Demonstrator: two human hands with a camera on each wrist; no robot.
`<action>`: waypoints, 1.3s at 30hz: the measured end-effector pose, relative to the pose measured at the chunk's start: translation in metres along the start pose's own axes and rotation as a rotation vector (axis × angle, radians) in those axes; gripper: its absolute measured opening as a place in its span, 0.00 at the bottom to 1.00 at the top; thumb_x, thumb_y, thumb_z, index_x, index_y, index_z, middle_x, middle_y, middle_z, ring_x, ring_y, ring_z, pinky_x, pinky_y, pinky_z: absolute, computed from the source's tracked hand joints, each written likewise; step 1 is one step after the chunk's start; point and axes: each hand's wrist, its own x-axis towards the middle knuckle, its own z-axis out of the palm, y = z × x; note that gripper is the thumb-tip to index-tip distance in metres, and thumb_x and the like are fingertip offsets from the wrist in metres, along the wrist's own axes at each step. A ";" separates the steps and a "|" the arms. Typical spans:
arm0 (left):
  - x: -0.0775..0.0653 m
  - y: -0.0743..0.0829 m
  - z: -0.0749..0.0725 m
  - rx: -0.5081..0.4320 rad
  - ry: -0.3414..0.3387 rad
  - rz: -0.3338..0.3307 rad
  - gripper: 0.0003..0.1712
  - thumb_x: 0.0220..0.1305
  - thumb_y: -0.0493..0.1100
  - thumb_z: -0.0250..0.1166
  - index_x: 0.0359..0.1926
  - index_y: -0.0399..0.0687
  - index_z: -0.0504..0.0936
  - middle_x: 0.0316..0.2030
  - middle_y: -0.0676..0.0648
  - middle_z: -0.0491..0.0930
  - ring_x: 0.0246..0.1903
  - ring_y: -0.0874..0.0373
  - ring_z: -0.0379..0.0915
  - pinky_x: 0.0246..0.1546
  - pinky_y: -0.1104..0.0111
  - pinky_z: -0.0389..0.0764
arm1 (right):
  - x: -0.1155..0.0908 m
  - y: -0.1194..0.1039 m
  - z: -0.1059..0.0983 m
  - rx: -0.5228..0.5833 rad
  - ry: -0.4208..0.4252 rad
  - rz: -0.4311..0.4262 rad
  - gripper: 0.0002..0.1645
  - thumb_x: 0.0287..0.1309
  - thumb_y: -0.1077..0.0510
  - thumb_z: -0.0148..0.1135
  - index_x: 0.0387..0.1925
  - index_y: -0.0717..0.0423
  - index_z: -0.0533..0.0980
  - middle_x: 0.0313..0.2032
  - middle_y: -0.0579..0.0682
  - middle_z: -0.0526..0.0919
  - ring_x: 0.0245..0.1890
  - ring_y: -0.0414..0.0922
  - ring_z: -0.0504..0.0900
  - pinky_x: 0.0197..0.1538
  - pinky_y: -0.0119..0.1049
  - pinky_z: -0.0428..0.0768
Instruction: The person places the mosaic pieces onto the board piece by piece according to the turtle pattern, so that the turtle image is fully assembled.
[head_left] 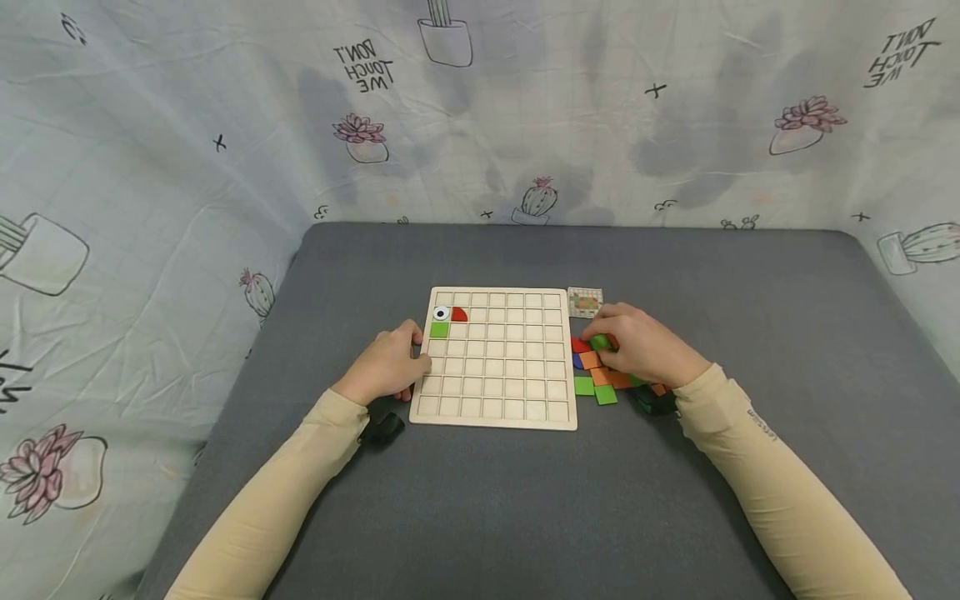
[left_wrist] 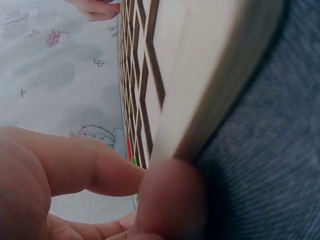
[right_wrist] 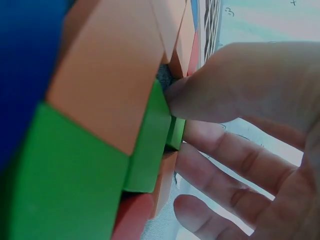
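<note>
A pale wooden grid board (head_left: pixel 493 358) lies on the grey table. Its upper left cells hold an eye tile (head_left: pixel 441 313), a red quarter-round tile (head_left: pixel 460 314) and a green square tile (head_left: pixel 439 330). My left hand (head_left: pixel 386 362) holds the board's left edge, with the thumb (left_wrist: pixel 172 200) against the rim. Right of the board, my right hand (head_left: pixel 645 342) pinches a green block (head_left: pixel 601 342) over a pile of coloured blocks. In the right wrist view the thumb (right_wrist: pixel 197 97) meets green, and the fingers partly hide which block it is.
A small pattern card (head_left: pixel 585 302) lies by the board's upper right corner. Orange blocks (head_left: pixel 602 377), green squares (head_left: pixel 606 395), red and blue pieces crowd beside the board's right edge. A printed curtain (head_left: pixel 480 117) hangs behind the table.
</note>
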 end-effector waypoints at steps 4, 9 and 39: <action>0.000 0.001 -0.001 0.008 0.006 0.000 0.18 0.72 0.42 0.57 0.57 0.37 0.69 0.20 0.44 0.79 0.12 0.54 0.78 0.17 0.63 0.78 | 0.000 0.001 0.000 -0.009 0.030 -0.017 0.15 0.57 0.69 0.70 0.45 0.54 0.88 0.46 0.54 0.85 0.47 0.54 0.80 0.46 0.49 0.81; 0.000 0.002 -0.001 0.016 0.015 0.003 0.18 0.72 0.42 0.57 0.57 0.37 0.70 0.20 0.44 0.79 0.12 0.54 0.78 0.17 0.64 0.78 | 0.002 -0.003 -0.002 -0.014 0.105 -0.059 0.12 0.58 0.68 0.70 0.42 0.54 0.89 0.42 0.53 0.84 0.33 0.46 0.77 0.35 0.40 0.76; -0.003 0.002 0.001 0.033 0.033 -0.002 0.17 0.72 0.41 0.58 0.56 0.38 0.70 0.17 0.45 0.79 0.11 0.55 0.77 0.16 0.65 0.76 | 0.097 -0.096 0.027 0.119 0.152 -0.198 0.07 0.62 0.65 0.68 0.42 0.59 0.86 0.41 0.53 0.84 0.34 0.46 0.82 0.41 0.39 0.81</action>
